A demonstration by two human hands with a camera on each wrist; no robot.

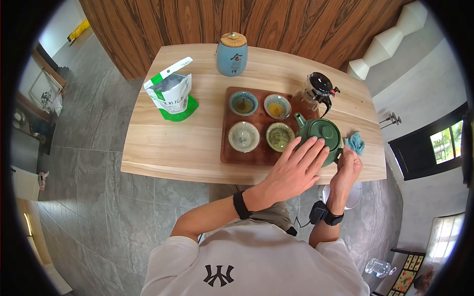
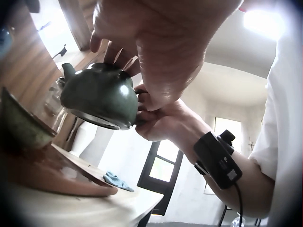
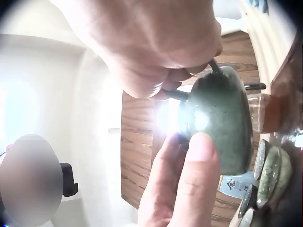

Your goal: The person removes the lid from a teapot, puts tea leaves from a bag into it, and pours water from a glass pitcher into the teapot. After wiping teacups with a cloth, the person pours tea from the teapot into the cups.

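Observation:
A dark green teapot (image 1: 320, 132) is held up over the right edge of the wooden tray (image 1: 225, 148), its underside showing in the left wrist view. My right hand (image 1: 348, 168) grips its handle. The extended fingers of my left hand (image 1: 297, 170) touch the near side of the pot. Close to the spout is a green cup (image 1: 280, 137) with liquid in it. Also on the tray are a pale cup (image 1: 244, 136), a bluish cup (image 1: 243, 103) holding liquid, and a grey cup (image 1: 277, 107) of amber liquid.
Behind the teapot stands a glass pitcher (image 1: 312, 96) with a black lid. A blue jar (image 1: 232, 58) is at the table's back, a white and green pouch (image 1: 173, 93) at the left. A blue cloth (image 1: 355, 142) lies near the right edge.

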